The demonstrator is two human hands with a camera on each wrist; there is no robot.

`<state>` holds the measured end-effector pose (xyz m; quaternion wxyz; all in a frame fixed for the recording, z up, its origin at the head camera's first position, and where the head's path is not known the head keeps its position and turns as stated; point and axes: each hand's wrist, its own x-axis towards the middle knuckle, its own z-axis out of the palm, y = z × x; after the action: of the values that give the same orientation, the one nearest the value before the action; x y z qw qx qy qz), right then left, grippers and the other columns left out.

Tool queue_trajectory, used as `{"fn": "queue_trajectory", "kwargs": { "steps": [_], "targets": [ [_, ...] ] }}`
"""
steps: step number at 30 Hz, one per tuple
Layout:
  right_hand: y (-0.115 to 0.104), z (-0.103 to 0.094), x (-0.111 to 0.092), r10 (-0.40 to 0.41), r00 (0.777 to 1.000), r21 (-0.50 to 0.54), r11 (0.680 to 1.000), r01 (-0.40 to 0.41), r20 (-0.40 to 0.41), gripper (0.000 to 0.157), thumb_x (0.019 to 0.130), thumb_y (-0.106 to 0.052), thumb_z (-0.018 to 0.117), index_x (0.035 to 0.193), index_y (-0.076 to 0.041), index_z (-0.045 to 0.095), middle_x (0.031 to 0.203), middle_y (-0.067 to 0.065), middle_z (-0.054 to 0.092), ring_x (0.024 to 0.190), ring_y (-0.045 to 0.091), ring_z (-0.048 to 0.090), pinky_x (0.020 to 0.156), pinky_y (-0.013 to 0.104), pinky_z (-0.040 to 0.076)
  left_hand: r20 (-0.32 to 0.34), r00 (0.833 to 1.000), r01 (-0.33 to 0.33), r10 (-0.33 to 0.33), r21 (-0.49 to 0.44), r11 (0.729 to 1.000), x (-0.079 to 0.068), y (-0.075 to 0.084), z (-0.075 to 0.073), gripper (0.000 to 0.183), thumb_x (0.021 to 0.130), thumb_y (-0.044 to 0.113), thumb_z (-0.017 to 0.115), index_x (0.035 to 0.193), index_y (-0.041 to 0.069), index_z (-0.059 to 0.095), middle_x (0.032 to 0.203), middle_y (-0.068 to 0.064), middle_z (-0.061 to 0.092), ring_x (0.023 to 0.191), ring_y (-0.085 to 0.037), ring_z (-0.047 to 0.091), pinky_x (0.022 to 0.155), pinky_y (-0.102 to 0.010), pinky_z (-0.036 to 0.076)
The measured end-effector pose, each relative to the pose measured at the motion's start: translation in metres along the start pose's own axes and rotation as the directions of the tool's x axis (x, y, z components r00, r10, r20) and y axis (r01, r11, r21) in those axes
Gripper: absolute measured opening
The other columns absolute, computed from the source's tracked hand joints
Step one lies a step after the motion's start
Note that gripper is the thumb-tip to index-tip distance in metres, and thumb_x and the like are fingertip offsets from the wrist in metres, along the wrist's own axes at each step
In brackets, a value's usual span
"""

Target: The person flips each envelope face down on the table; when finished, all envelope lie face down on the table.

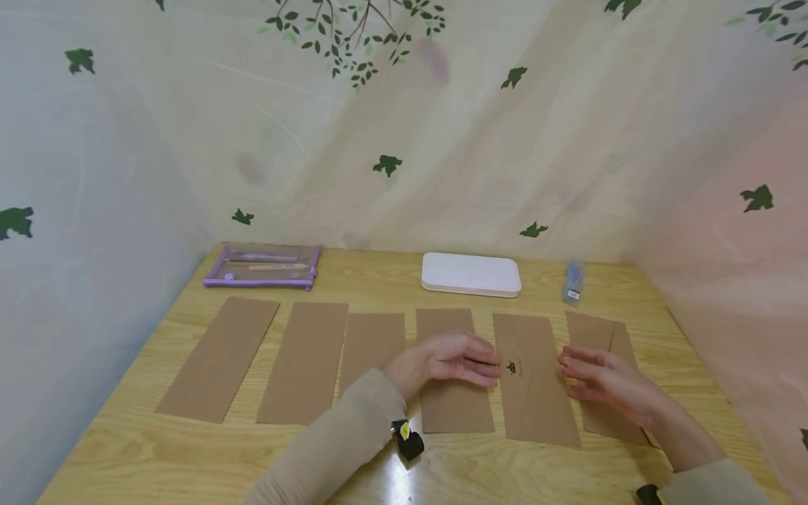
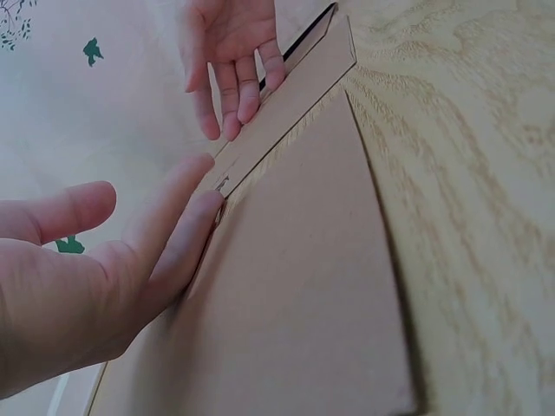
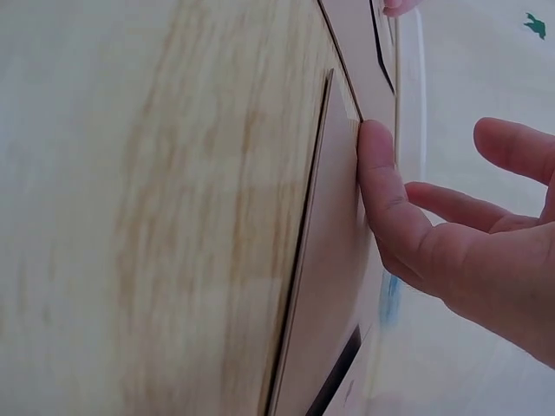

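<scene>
A brown kraft envelope [image 1: 536, 400] with a small black crown print lies flat between my two hands. My left hand [image 1: 457, 359] is over the neighbouring brown envelope [image 1: 454, 414], its fingertips right at the left edge of the crown-printed one. From the other side my right hand [image 1: 606, 382] reaches over the rightmost envelope [image 1: 621, 344], fingertips at the printed envelope's right edge. Both hands have extended fingers and grip nothing. In the left wrist view the left thumb [image 2: 78, 211] stands away from the fingers. The right fingers [image 3: 386, 186] are low beside an envelope edge in the right wrist view.
More brown envelopes lie to the left, including one at the far left [image 1: 217, 361]. Along the back of the wooden table [image 1: 189, 463] are a purple-edged clear pencil pouch [image 1: 271, 280], a white flat case [image 1: 470, 273] and a small bluish packet [image 1: 573, 280]. Leaf-patterned curtains surround the table.
</scene>
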<state>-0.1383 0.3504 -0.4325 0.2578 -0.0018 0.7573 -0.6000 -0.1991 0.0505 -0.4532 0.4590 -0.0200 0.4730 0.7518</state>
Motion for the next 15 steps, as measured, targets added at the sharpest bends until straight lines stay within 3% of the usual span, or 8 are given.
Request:
{"fn": "queue_trajectory", "kwargs": {
  "steps": [15],
  "targets": [
    [0.0019,-0.0055,0.0021,0.004,0.999,0.044,0.999,-0.006,0.038,0.068,0.109,-0.018,0.046,0.151,0.02,0.009,0.157,0.039,0.02,0.12,0.008,0.055,0.097,0.039,0.055,-0.009,1.0,-0.004,0.003,-0.029,1.0,-0.0047,0.0008,0.0068,0.05,0.102,-0.002,0.05,0.148,-0.013,0.033,0.14,-0.03,0.047,0.134,-0.05,0.044,0.108,-0.063,0.04]
  ]
}}
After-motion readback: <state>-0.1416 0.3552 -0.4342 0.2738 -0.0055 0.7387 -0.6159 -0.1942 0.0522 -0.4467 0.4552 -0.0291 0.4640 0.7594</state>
